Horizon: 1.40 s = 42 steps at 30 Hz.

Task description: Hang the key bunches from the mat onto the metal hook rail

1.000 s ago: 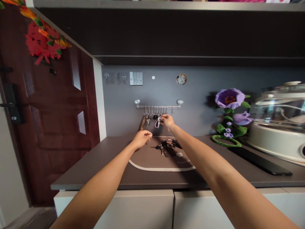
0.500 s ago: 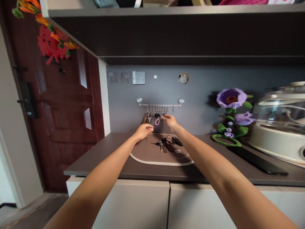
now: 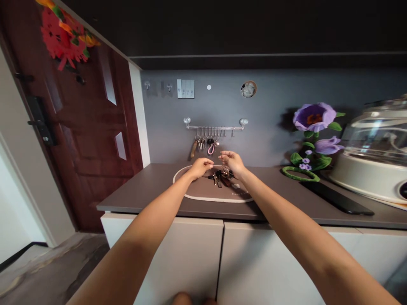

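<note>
Left hand (image 3: 201,167) in the head view reaches over the far part of the mat (image 3: 203,189), its thumb and fingertips drawn close to each other; whether they meet or pinch something small cannot be told. The right hand (image 3: 234,163) is over the far right part of the mat, palm inward, its thumb and fingertips a little apart with nothing visible between them. Between the two hands, a bunch of loose keys (image 3: 218,179) lies on the mat, partly hidden by the right hand. On the wall behind and above the mat runs a metal hook rail (image 3: 214,128). From its hooks hang several key rings (image 3: 201,144), a brown tag (image 3: 193,149) at the left end and a pink loop (image 3: 211,149) toward the middle. To the right of the mat, a black phone (image 3: 337,199) lies flat on the dark countertop (image 3: 127,186). Farther back on that side of the mat are purple flowers (image 3: 314,118) and a white appliance (image 3: 362,171) with a clear upper part. Well to the left of the mat is a dark red door (image 3: 95,169).
</note>
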Each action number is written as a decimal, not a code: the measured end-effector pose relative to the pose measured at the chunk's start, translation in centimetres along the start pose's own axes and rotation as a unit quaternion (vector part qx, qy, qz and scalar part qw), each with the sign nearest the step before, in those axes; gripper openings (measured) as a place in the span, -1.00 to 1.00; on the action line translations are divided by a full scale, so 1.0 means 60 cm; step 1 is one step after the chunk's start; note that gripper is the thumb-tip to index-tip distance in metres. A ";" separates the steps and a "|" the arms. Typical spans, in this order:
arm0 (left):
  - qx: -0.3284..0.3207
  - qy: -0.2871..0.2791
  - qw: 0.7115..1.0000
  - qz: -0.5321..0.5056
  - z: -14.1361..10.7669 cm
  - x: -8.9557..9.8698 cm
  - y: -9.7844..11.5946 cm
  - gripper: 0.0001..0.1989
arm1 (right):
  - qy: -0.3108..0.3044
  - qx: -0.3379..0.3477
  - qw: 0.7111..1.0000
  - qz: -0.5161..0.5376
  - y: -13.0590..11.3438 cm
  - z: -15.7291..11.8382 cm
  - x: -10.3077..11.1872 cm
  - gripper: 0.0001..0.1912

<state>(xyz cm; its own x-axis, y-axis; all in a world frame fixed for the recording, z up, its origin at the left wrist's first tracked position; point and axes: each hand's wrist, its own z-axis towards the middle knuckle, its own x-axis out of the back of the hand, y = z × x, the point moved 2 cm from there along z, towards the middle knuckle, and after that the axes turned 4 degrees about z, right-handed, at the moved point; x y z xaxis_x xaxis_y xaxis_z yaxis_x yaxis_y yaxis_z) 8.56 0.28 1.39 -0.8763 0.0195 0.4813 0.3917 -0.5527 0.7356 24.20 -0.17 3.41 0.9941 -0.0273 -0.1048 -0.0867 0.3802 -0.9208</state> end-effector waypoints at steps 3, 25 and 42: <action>-0.024 -0.024 0.998 0.045 -0.010 -0.008 -0.009 -0.79 | -0.007 0.012 0.999 -0.031 0.022 -0.014 0.009 -0.81; -0.127 -0.071 0.964 0.222 -0.015 -0.003 -0.015 -0.85 | -0.081 0.147 0.894 -0.416 0.040 -0.023 0.008 -0.78; 0.133 -0.008 0.958 -0.255 -0.012 0.001 -0.017 -0.92 | -0.101 0.161 0.866 -0.463 0.030 -0.028 -0.003 -0.75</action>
<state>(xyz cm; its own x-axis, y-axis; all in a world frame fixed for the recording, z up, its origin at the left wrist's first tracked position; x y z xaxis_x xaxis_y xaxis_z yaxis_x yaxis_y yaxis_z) 7.92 0.23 0.35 -0.9690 0.2450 0.0321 -0.0274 -0.2354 0.9715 23.77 -1.06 1.15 0.6210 -0.3079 0.7208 0.7441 0.5206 -0.4187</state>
